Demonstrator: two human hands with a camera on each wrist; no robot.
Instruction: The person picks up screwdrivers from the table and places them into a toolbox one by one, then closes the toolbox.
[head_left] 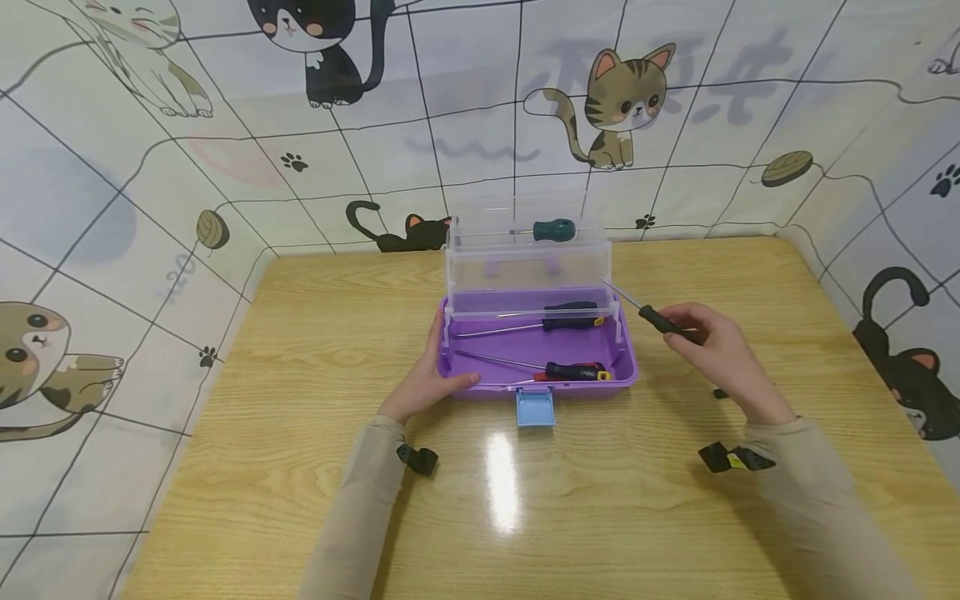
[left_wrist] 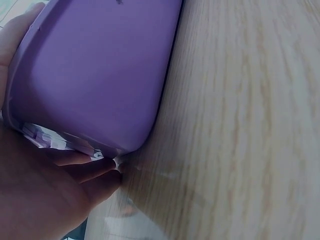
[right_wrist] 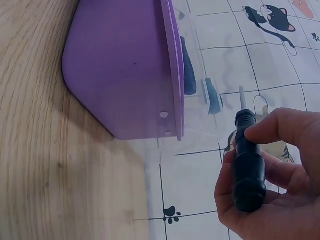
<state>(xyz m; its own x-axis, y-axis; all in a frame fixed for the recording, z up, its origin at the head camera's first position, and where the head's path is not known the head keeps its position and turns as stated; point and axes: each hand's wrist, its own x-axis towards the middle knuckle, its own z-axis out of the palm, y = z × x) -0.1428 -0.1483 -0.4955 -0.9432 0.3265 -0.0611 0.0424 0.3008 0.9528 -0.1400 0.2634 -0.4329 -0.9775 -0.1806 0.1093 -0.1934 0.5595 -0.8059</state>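
My right hand (head_left: 712, 354) pinches a black-handled screwdriver (head_left: 660, 321) at the right of the purple toolbox (head_left: 517, 347), its shaft pointing up and left toward the raised clear tray (head_left: 465, 265). In the right wrist view, thumb and fingers close round that ribbed handle (right_wrist: 248, 172). My left hand (head_left: 426, 385) holds the toolbox's left end, thumb over the front rim and fingers along the side. Inside the box lie black screwdrivers (head_left: 577, 372) and a red-handled tool (head_left: 551, 377), partly covered. A teal-handled screwdriver (head_left: 554, 230) rests in the clear upper tray.
A blue latch (head_left: 535, 409) hangs down at the toolbox front. The box stands on a wooden table (head_left: 337, 333), close to a cat-patterned backdrop (head_left: 480, 108) at the back and sides. A small black object (head_left: 721, 393) lies under the right wrist.
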